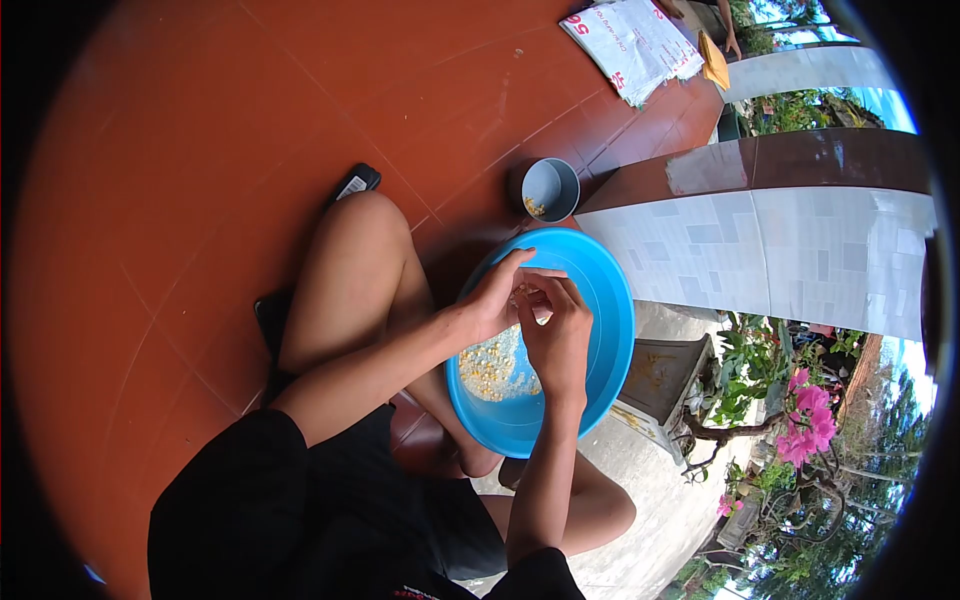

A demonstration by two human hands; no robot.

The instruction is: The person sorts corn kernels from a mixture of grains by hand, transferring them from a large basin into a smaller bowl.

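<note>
On the red tile floor (200, 150), one blue basin (600, 300) of yellow kernels (490, 365) is set between the knees. Both hands, left (495, 295) and right (555, 335), are closed around one small item (mostly hidden) above it. One grey cup (550, 188) stands nearby.

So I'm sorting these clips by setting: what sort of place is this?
Probably a home's tiled porch beside a garden: red floor tiles, a low tiled wall, and a potted pink-flowering plant outside.

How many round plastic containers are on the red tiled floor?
2: a big blue plastic basin under both hands, and a small grey round cup just beyond it. None seem hidden.
</note>
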